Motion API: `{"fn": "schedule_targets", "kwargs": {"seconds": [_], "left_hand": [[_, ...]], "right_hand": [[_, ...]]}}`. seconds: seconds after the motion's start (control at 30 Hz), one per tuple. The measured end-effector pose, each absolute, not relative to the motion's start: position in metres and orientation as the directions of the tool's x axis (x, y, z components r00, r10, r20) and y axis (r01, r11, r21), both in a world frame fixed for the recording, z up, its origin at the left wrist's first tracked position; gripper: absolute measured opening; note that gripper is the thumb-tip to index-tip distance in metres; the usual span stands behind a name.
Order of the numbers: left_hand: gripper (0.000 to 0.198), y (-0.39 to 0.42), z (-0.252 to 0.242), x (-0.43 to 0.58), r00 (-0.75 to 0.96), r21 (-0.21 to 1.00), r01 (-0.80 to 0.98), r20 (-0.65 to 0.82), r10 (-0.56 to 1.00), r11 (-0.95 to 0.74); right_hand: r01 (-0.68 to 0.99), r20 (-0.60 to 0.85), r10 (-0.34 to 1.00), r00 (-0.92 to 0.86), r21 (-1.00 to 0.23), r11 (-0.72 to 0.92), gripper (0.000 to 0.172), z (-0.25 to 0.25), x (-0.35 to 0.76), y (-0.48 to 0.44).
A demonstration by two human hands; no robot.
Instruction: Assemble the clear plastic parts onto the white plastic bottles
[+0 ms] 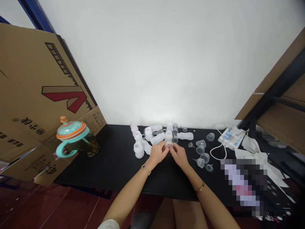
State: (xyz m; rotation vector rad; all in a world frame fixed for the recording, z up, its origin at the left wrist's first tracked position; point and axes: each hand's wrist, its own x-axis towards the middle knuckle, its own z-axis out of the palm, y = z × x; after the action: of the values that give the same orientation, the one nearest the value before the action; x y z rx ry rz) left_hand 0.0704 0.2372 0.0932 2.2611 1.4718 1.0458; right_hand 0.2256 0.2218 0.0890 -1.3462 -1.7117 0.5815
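Note:
My left hand [159, 153] and my right hand [179, 155] meet at the middle of the black table. Both sets of fingers close around a small round translucent plastic piece [169, 144], partly covered by the fingertips; its kind is unclear. Just beyond stands a white wide-mouthed bottle [168, 135]. More white bottles lie or stand to the left, among them an upright one [138, 150] near my left hand and a lying one [157, 138]. To the right lies another white bottle [185, 136]. Clear plastic cups [200, 149] and small funnel-like pieces [209, 167] are scattered beyond my right hand.
A large teal-handled jug [92, 148] with an orange-trimmed lid stands at the left, before a cardboard box [35, 95]. A white power strip [232, 137] with cables and crumpled white paper [252, 152] lie at the right. A white wall [152, 63] rises behind the table [114, 171].

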Motion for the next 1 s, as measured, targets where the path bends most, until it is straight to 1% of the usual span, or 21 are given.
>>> {"fn": "schedule_targets", "kwargs": {"seconds": [0.27,0.67,0.83,1.0], "left_hand": [[0.028,0.2374,0.0927,0.0701,0.215,0.552,0.701,0.442,0.871,-0.453],[0.026,0.2371,0.0921,0.0720,0.204,0.533,0.716,0.458,0.865,-0.451],[0.027,0.2375,0.0925,0.0723,0.219,0.522,0.724,0.445,0.868,-0.451],[0.029,0.2367,0.0929,0.0712,0.232,0.509,0.726,0.450,0.862,-0.462]], "right_hand": [[0.521,0.341,0.937,-0.071,-0.789,0.326,0.033,0.0835,0.2260,0.2244],[0.503,0.346,0.937,-0.053,-0.801,0.324,0.034,0.0847,0.2269,0.2257],[0.518,0.348,0.936,-0.044,-0.793,0.319,0.036,0.0882,0.2268,0.2246],[0.500,0.343,0.939,-0.039,-0.807,0.315,0.035,0.0880,0.2265,0.2242]]}}
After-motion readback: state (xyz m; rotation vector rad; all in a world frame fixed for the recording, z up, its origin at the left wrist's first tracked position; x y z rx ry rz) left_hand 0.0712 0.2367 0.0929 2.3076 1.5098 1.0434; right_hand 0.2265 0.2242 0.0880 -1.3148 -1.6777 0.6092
